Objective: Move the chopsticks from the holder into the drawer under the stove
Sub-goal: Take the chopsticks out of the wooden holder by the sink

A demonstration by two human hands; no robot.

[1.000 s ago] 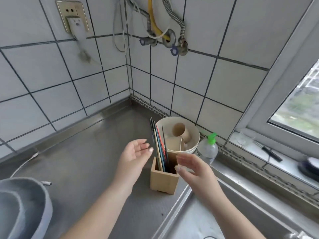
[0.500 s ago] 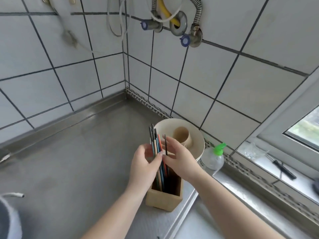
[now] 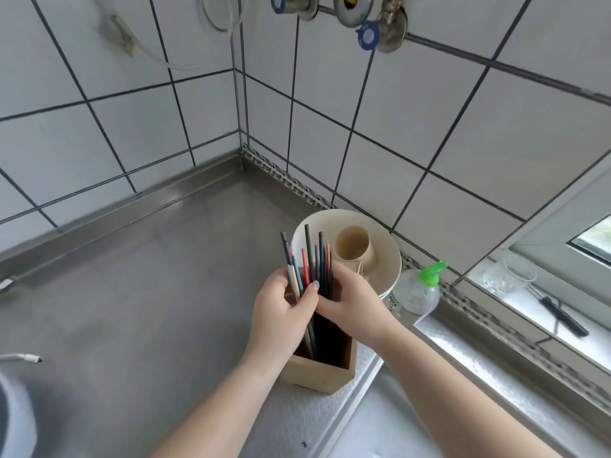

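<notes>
The chopsticks (image 3: 309, 269) are being gathered right at the wooden holder (image 3: 322, 361), and the bundle is pinched from both sides. The left hand (image 3: 281, 317) is wrapped around the left of the bundle, thumb pressed across the front of the sticks. The right hand (image 3: 352, 304) is closed against the other side, its fingers hidden behind the sticks. The lower ends are seen inside the holder; nothing has been lifted clear yet. The tips are fanned out above the knuckles, dark ones tallest, red and teal ones lower.

Just beyond the right hand, a beige plate (image 3: 385, 259) with a tipped cup (image 3: 355, 244) on it is close behind the fanned tips, and a green-capped bottle (image 3: 416, 292) stands to the right of that hand's wrist. The steel counter (image 3: 148, 292) to the left of the left hand offers room.

For a clean lift, the fan should probably be squeezed into one tight bundle first, so no shorter stick is left behind or dropped. A straight upward pull is advised, since a tilt toward the plate could knock the cup. The holder looks light and is not pinned down, so it may be dragged up with the sticks. The drawer and stove are not in view.
</notes>
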